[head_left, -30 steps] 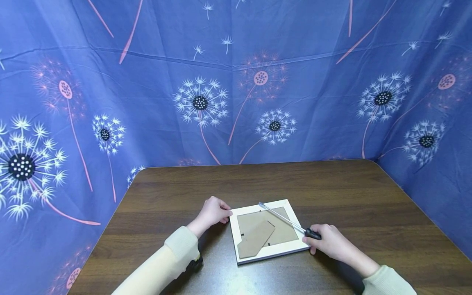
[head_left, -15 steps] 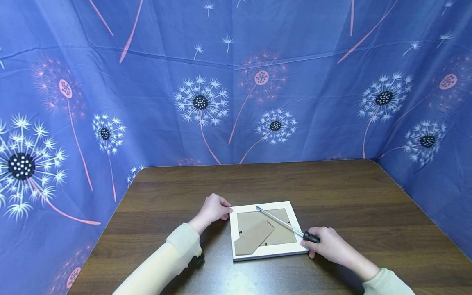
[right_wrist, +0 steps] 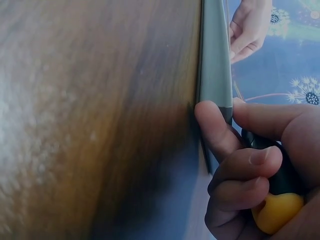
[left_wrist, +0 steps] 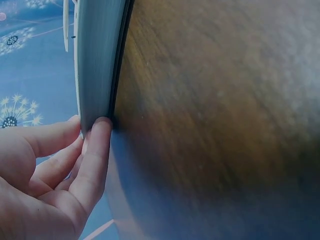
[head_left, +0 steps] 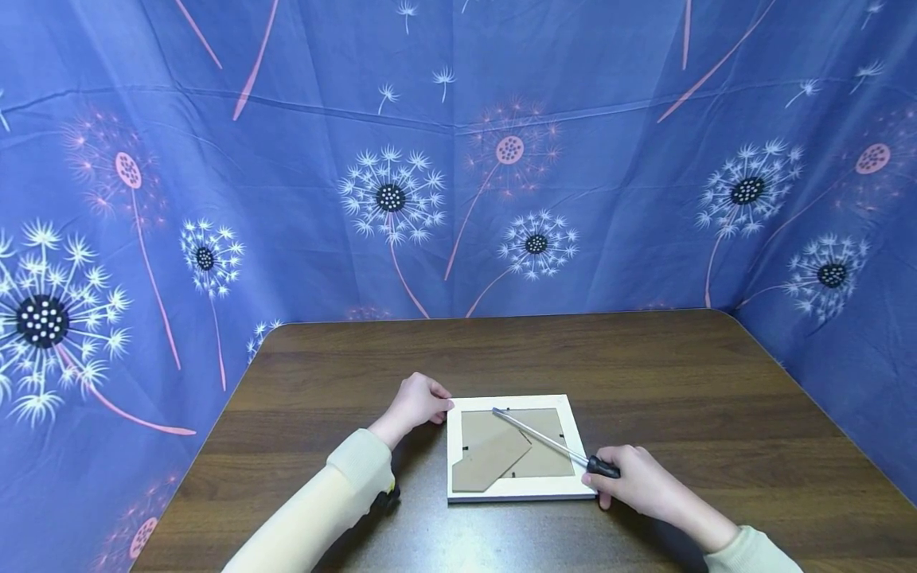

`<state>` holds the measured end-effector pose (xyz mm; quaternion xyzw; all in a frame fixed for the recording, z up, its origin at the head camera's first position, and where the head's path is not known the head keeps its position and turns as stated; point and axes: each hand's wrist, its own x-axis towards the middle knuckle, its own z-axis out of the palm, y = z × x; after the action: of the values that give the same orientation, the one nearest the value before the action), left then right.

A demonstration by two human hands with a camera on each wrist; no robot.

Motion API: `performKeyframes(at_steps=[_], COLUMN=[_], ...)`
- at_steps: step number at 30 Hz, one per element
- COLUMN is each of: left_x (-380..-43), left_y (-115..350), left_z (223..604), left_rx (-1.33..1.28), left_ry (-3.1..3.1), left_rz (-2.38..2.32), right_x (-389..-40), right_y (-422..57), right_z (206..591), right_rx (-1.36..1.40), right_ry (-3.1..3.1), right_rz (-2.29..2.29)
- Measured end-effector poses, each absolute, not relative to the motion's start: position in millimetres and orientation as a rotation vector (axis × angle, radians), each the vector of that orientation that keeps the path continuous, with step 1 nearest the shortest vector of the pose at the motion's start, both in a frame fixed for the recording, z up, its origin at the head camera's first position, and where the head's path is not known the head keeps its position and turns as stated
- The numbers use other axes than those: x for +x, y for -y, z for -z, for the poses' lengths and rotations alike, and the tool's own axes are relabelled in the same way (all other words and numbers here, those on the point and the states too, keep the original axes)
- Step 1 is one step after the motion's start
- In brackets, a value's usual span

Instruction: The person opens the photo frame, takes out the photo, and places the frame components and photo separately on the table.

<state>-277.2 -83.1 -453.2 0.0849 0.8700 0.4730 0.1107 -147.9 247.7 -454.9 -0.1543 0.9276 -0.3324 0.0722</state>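
A white picture frame (head_left: 542,488) lies back side up on the table, showing a brown backing board (head_left: 552,422) with a tan easel leg (head_left: 487,465) slanting across it and small black tabs at its edges. My left hand (head_left: 414,406) pinches the far left corner; in the left wrist view, thumb and fingers press on either side of the frame's edge (left_wrist: 102,60). My right hand (head_left: 641,477) grips a screwdriver (head_left: 603,467) with a black handle and yellow end (right_wrist: 280,212), its shaft slanting over the board. Thumb and index finger of that hand also pinch the near right corner.
The brown wooden table (head_left: 688,382) stretches around the frame on all sides. Behind and beside it hangs a blue cloth (head_left: 616,239) with dandelion prints. A small black object (head_left: 387,501) shows under the left sleeve's cuff.
The frame has turned slightly clockwise, its far edge now almost level. My left hand has shifted a little away from me; my right hand, with the screwdriver, has come slightly nearer and left.
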Motion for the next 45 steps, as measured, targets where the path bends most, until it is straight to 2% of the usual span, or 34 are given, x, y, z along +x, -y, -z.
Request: performKeyframes(at_steps=[16,31,45], left_x=[-273,-240,-215], left_y=[85,97,94], left_z=[452,449,453], left_rx=[0.229,0.241,0.265], left_ry=[-2.564,-2.52,-2.482], left_rz=[-1.385,-1.427,-1.44], right_x=[-149,-159,-173], right_y=[-248,-251,-249], right_z=[452,435,417], right_rx=[-0.475,-0.552,-0.768], right_ry=[-2.776,-2.784,-2.783], right_rz=[0.97,0.864,0.714])
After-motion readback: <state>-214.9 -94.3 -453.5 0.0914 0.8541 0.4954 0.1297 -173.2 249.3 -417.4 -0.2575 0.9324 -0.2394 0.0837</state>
